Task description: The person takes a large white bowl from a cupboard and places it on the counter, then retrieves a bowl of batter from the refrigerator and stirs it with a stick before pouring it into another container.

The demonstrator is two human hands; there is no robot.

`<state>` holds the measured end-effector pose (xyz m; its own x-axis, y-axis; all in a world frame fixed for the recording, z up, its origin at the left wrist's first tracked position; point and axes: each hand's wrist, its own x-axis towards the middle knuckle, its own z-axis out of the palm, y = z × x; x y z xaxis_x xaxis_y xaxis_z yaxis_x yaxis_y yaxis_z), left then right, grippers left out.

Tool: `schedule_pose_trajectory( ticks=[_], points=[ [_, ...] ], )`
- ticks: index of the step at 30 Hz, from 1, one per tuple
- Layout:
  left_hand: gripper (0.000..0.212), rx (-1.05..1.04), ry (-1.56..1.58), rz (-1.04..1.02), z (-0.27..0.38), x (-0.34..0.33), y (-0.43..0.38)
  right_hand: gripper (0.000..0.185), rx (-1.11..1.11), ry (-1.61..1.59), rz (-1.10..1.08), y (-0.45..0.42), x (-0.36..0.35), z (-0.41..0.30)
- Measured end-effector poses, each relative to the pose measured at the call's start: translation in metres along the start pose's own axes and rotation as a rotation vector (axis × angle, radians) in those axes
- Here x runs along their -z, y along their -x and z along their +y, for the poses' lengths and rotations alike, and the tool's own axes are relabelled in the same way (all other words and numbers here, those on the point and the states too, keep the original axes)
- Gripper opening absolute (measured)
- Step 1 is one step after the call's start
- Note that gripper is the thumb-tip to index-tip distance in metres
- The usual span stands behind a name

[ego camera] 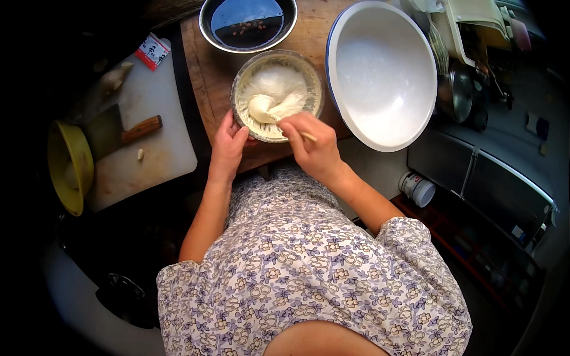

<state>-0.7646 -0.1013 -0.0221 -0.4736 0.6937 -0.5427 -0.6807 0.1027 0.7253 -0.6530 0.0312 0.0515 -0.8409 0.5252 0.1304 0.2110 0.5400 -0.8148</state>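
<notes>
Pale, sticky dough [278, 84] fills much of a round bowl [237, 93] near the wooden table's front edge. My left hand [228, 144] grips the bowl's lower left rim, thumb on the near side. In my right hand [317, 144] is a thin light-coloured stick, likely a chopstick or a utensil handle [309, 136]; its far end is in the dough at the bowl's near side and is partly hidden by dough and fingers. A fold of dough is bunched up beside that end.
Behind the bowl stands a metal basin [247, 22] of dark liquid with small reddish bits. A large white basin [383, 80] is at the right. Leftward lie a white cutting board [173, 151], a cleaver [141, 129], a garlic clove [140, 154], a red-and-white packet [152, 51] and a yellow bowl [84, 178].
</notes>
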Motion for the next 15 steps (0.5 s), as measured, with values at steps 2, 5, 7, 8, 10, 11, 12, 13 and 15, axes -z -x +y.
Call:
schedule_pose_trajectory(
  ticks=[2,5,7,8,10,11,12,13,15],
  points=[
    [0.050,-0.006,-0.022,0.000,0.000,0.002,0.001,0.006,-0.064,-0.081,0.087,-0.014,0.007,0.004],
    [0.050,-0.009,-0.042,0.017,-0.001,0.004,0.003,0.006,-0.041,0.090,0.186,-0.025,0.018,0.011],
    [0.050,-0.005,-0.040,0.031,-0.001,0.003,0.005,0.006,-0.043,0.222,0.114,-0.017,0.019,0.015],
    [0.049,-0.002,-0.037,0.039,-0.001,0.002,0.006,0.006,-0.056,0.257,0.058,-0.007,0.018,0.014],
    [0.049,0.000,-0.028,0.047,0.000,0.002,0.006,0.006,-0.065,0.233,-0.038,0.001,0.015,0.007],
    [0.049,0.000,-0.022,0.044,0.000,0.001,0.006,0.006,-0.062,0.177,-0.078,0.003,0.012,0.002],
    [0.049,-0.001,-0.016,0.041,0.000,0.001,0.006,0.007,-0.058,0.121,-0.117,0.002,0.010,-0.001],
    [0.049,0.003,-0.007,0.033,-0.001,0.002,0.006,0.008,-0.074,0.052,-0.105,-0.003,0.009,-0.002],
    [0.049,0.013,0.009,0.018,-0.005,0.005,0.005,0.007,-0.178,-0.137,0.026,-0.018,0.006,0.004]
  ],
)
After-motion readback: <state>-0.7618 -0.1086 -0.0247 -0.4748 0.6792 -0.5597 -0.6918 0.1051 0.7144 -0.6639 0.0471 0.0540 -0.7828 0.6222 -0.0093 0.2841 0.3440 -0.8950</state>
